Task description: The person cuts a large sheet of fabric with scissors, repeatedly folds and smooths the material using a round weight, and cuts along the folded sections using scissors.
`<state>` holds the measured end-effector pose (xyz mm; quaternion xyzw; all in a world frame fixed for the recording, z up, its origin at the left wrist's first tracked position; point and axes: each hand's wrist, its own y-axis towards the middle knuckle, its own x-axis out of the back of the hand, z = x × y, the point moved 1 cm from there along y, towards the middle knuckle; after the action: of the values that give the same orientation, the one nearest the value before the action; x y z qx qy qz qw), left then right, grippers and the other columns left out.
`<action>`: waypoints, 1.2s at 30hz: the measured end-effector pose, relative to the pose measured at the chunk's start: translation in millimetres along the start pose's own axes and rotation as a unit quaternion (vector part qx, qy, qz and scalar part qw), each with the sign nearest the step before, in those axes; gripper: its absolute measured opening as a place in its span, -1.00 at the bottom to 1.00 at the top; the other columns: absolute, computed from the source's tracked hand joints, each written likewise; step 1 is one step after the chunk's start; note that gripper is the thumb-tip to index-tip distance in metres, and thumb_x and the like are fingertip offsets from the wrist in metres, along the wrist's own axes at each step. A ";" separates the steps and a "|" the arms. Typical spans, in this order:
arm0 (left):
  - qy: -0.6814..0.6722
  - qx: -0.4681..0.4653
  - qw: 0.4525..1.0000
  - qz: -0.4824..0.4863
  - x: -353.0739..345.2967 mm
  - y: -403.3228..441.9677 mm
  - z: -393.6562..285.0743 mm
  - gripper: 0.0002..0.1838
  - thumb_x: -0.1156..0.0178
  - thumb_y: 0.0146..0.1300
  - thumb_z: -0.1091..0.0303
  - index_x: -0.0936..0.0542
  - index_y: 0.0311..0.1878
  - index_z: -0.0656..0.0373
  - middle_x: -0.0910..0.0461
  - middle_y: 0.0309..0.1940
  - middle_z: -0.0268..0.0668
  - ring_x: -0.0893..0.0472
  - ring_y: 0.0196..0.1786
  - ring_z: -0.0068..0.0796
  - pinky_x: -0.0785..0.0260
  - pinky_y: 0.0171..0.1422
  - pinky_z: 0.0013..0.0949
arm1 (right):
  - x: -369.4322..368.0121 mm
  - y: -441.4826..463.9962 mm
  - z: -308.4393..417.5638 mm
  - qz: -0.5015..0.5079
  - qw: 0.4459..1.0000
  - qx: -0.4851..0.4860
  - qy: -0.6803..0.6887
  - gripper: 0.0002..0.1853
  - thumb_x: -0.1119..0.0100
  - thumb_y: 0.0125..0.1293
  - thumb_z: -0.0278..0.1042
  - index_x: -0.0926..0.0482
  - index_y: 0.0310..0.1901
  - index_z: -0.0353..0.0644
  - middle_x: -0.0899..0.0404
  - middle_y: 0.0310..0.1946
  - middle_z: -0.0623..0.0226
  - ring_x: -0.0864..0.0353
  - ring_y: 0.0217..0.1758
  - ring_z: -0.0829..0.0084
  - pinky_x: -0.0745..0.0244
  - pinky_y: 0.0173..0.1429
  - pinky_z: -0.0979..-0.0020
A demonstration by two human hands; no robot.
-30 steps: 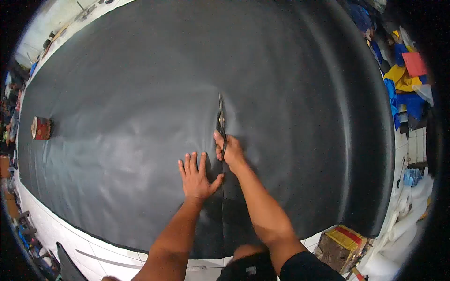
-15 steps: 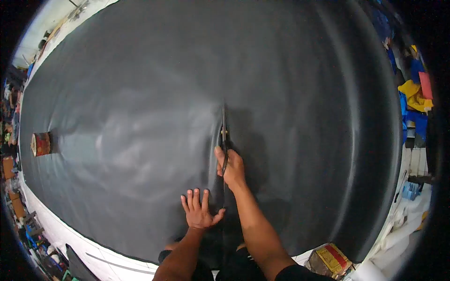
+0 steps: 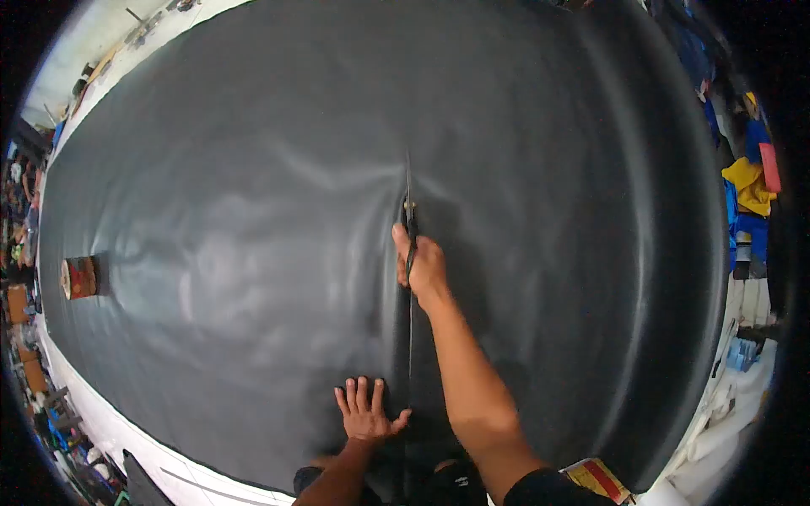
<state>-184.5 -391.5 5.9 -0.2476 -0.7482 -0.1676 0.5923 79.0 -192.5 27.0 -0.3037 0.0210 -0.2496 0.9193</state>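
Note:
A large sheet of black, leather-like material (image 3: 523, 211) spreads over the floor beneath both hands. My right hand (image 3: 424, 268) is closed round the handles of a pair of scissors (image 3: 410, 221), whose blades point away from me at the sheet. Behind the scissors a straight cut (image 3: 411, 337) runs back toward my knees. My left hand (image 3: 365, 415) lies flat on the sheet, just left of the cut, fingers spread and holding nothing. The lower blade is hidden by the material.
A can-like block (image 3: 80, 278) stands on the sheet's left side. A red and yellow box or tin (image 3: 596, 479) sits at the near right edge. Yellow cloth (image 3: 749, 181) and blue pieces lie beyond the right edge, with white rolls (image 3: 734, 426) below them. Clutter lines the far left.
The scissors and my right hand have moved forward, away from me, and the cut is longer. My left hand stays flat on the sheet and appears lower in view.

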 end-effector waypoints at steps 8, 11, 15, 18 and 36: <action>-0.011 -0.002 1.000 0.002 -1.6 -2.2 2.6 -0.06 -0.24 -0.01 -0.48 -0.47 0.29 0.05 -0.25 0.36 -0.02 -0.12 0.50 0.13 0.11 0.49 0.42 | -3.9 22.5 16.7 -0.031 0.997 0.013 0.062 -0.41 -0.23 0.27 0.33 -0.42 -0.49 -0.10 -0.38 -0.66 0.44 -0.39 -0.64 0.58 -0.28 -0.54 0.50; -0.013 -0.019 1.000 0.003 -1.4 -1.0 3.3 0.04 -0.29 -0.05 -0.45 -0.37 0.36 0.12 -0.19 0.38 0.05 -0.09 0.50 0.21 0.18 0.50 0.47 | -0.5 19.6 19.3 -0.012 0.999 0.007 0.048 -0.41 -0.22 0.28 0.33 -0.45 -0.44 -0.14 -0.39 -0.66 0.43 -0.40 -0.63 0.57 -0.28 -0.53 0.50; -0.025 0.008 0.998 0.056 2.0 -0.6 1.2 0.01 -0.27 -0.01 -0.45 -0.38 0.35 0.11 -0.19 0.37 0.06 -0.06 0.51 0.22 0.21 0.50 0.47 | 2.3 5.7 23.3 0.026 0.991 -0.026 0.131 -0.40 -0.20 0.31 0.31 -0.47 -0.36 -0.20 -0.39 -0.67 0.42 -0.39 -0.64 0.54 -0.28 -0.52 0.48; -0.026 0.012 0.997 0.066 0.7 -3.4 2.0 0.01 -0.27 -0.02 -0.46 -0.38 0.35 0.10 -0.20 0.37 0.07 -0.06 0.51 0.22 0.20 0.51 0.47 | -2.5 14.5 15.7 0.006 0.992 -0.012 0.125 -0.41 -0.19 0.32 0.30 -0.47 -0.36 -0.21 -0.38 -0.68 0.42 -0.37 -0.65 0.54 -0.27 -0.53 0.48; -0.017 -0.005 1.000 0.020 -2.2 -2.3 2.4 0.02 -0.28 -0.03 -0.47 -0.36 0.35 0.09 -0.23 0.36 0.05 -0.10 0.50 0.19 0.13 0.48 0.46 | 2.8 81.7 68.4 -0.013 0.996 0.033 0.078 -0.37 -0.25 0.21 0.38 -0.47 -0.47 -0.16 -0.39 -0.67 0.43 -0.36 -0.67 0.54 -0.25 -0.57 0.45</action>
<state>-187.3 -392.4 3.2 -0.2682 -0.7519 -0.1557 0.5818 130.9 -99.9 36.5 -0.2534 0.0804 -0.2851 0.9209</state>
